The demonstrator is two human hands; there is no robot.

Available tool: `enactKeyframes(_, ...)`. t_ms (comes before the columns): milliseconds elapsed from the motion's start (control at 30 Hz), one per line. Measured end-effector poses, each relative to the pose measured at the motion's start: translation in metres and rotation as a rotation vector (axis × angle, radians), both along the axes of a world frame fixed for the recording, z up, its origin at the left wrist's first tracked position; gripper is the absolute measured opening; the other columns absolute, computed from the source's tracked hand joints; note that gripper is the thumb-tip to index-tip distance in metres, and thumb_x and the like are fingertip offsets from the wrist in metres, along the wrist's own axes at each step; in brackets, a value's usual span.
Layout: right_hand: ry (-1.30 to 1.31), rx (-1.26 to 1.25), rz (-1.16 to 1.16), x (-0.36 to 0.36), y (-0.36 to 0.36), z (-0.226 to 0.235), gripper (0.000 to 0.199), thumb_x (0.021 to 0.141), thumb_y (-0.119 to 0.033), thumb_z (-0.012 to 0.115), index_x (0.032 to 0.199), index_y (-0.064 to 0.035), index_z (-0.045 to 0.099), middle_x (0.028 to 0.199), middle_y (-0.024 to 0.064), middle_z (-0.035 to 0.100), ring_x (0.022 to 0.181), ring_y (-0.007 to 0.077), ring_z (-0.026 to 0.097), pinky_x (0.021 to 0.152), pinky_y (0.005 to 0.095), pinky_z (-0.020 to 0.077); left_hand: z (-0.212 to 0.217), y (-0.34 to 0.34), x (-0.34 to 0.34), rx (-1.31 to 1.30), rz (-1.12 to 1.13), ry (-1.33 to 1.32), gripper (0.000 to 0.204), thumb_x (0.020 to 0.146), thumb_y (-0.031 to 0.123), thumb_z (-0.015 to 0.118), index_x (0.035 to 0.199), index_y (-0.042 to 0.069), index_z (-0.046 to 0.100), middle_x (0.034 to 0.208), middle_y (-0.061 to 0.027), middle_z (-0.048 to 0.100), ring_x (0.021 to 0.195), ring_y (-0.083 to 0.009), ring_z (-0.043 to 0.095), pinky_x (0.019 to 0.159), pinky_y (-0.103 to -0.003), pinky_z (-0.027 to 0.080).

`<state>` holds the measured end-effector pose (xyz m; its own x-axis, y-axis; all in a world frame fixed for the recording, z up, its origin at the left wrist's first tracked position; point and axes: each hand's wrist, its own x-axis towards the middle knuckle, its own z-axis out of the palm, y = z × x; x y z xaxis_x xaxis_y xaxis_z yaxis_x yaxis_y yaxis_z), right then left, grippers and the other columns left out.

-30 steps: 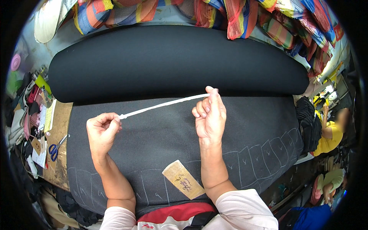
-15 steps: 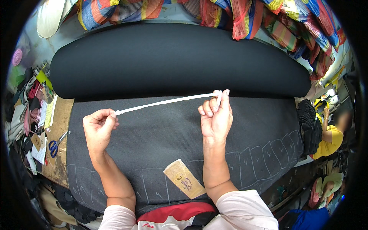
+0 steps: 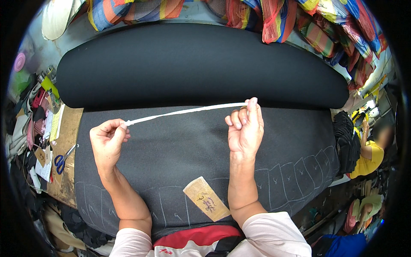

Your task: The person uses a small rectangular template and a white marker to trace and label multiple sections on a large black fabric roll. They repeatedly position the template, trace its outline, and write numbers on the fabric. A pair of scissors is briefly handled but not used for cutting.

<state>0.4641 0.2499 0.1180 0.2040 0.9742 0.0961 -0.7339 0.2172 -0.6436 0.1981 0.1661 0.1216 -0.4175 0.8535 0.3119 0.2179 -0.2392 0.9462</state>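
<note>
A narrow white strip of cloth or tape (image 3: pixel 188 111) stretches between my two hands, slanting up to the right above the dark grey fabric (image 3: pixel 180 145). My left hand (image 3: pixel 107 141) pinches its lower end between thumb and fingertips; a small knot or fold shows there. At the other end, my right hand (image 3: pixel 246 128) grips the strip between thumb and index finger, palm turned up and other fingers curled. Chalk outlines run along the fabric's near part. A tan cardboard pattern piece (image 3: pixel 206 199) with handwriting lies on it between my forearms.
A big black fabric roll (image 3: pixel 201 66) spans the far side. Blue-handled scissors (image 3: pixel 60 164) rest on the wooden table edge (image 3: pixel 64 184) at left, near papers and scraps. Dark folded pieces (image 3: pixel 346 139) are stacked at right, beside a person in yellow (image 3: pixel 371 158). Colourful mesh bags (image 3: pixel 274 19) hang behind.
My hands have moved slightly farther apart, the left one a little left and the right one a little right. The strip between them looks a bit longer and tauter.
</note>
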Motion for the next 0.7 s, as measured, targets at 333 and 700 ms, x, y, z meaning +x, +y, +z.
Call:
enactKeyframes(333,0.078,-0.046,-0.032,0.003,0.001,0.002,0.016,0.095,-0.023,0.054,0.089,-0.0086,0.054,0.052,-0.0052,0.034,0.045,0.0052,0.032,0.048,0.0229,0.0329,-0.002,-0.001,-0.007,-0.002,0.035,0.006,0.008,0.083,0.001,0.061,0.083,-0.005,0.067,0.065,-0.0062,0.063,0.056,-0.0074,0.058,0.053,-0.018,0.049)
enactKeyframes(700,0.052,-0.081,-0.085,0.008,0.001,0.007,0.024,0.096,-0.029,0.052,0.089,-0.0073,0.056,0.052,-0.0036,0.035,0.046,0.0062,0.035,0.049,0.0245,0.0371,-0.003,-0.001,-0.011,0.018,0.056,0.005,0.008,0.083,0.001,0.061,0.083,-0.004,0.067,0.065,-0.0060,0.063,0.055,-0.0070,0.058,0.053,-0.018,0.048)
